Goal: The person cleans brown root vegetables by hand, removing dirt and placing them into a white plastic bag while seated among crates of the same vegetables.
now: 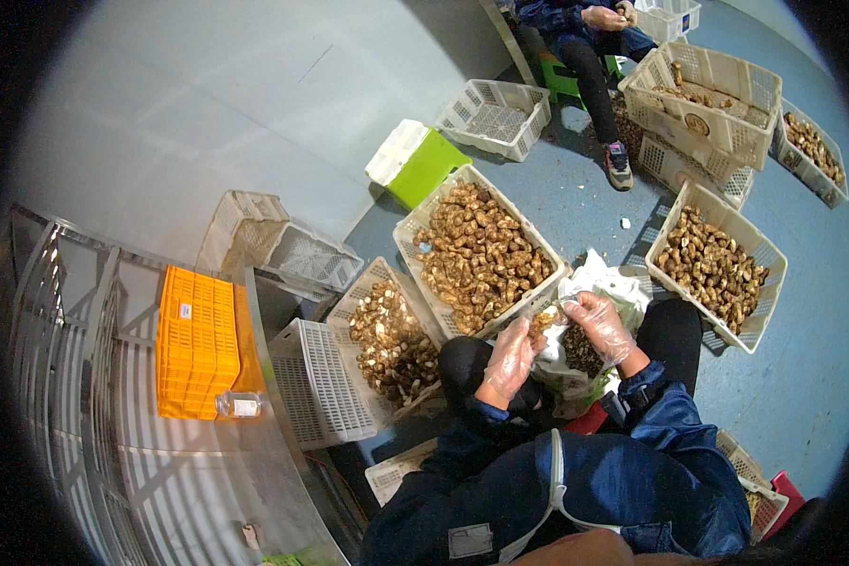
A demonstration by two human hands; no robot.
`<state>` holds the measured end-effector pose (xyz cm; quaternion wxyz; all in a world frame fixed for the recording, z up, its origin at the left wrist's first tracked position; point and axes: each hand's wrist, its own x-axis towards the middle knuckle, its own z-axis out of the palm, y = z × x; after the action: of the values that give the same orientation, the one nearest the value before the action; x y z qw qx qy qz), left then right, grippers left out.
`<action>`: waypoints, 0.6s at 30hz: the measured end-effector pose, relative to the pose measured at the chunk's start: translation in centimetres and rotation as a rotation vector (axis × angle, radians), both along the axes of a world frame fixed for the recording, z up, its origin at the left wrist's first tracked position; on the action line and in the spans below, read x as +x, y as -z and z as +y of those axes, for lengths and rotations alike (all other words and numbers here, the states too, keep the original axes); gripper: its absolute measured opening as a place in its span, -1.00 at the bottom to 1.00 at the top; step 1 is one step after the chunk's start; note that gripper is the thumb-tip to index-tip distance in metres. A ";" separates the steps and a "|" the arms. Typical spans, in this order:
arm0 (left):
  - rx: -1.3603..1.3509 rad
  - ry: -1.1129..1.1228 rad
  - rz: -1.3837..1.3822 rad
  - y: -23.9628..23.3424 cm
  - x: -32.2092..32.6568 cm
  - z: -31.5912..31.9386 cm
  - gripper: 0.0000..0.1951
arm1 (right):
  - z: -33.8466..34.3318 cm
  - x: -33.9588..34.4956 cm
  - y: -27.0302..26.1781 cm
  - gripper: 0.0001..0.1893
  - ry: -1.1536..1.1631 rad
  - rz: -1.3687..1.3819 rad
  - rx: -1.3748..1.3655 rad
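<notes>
Between my two hands, above a white plastic bag [594, 272] of dark scraps [581, 350], is a brown mushroom [542, 320]. My left hand [509, 361], in a clear plastic glove, grips it from the left. My right hand [600, 327], gloved the same way, is at its right end with fingers closed on something small and pale, too small to name. Beyond my hands a white crate [405, 247] is heaped with brown mushrooms [477, 258]. To the left, another crate [339, 325] has mushrooms with pale cut faces [389, 339]. A third crate of mushrooms [714, 269] stands at the right.
A co-worker [587, 64] sits at the top, beside stacked crates [700, 120]. A green and white box [417, 163] and a white crate [495, 117] stand ahead. At the left are a metal table [283, 453], an orange crate [197, 343] and a jar [239, 405].
</notes>
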<state>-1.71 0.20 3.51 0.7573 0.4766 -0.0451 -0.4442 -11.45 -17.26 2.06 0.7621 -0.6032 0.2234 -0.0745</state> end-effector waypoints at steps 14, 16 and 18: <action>0.093 -0.011 -0.109 0.2 -0.2 0.0 -0.68 | 1.9 0.4 -0.6 -0.78 0.140 -0.338 -0.274; 0.051 -0.044 -0.021 -0.4 -0.6 -0.6 -0.70 | 1.2 0.2 0.2 -0.80 0.116 -0.200 -0.156; 0.013 -0.061 0.049 -0.3 -0.7 -0.7 -0.71 | 0.5 0.1 0.5 -0.83 0.066 -0.115 -0.091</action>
<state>-2.38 -0.52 3.84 0.7684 0.4717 -0.0092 -0.4325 -11.36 -16.79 1.53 0.7425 -0.6243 0.1952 -0.1444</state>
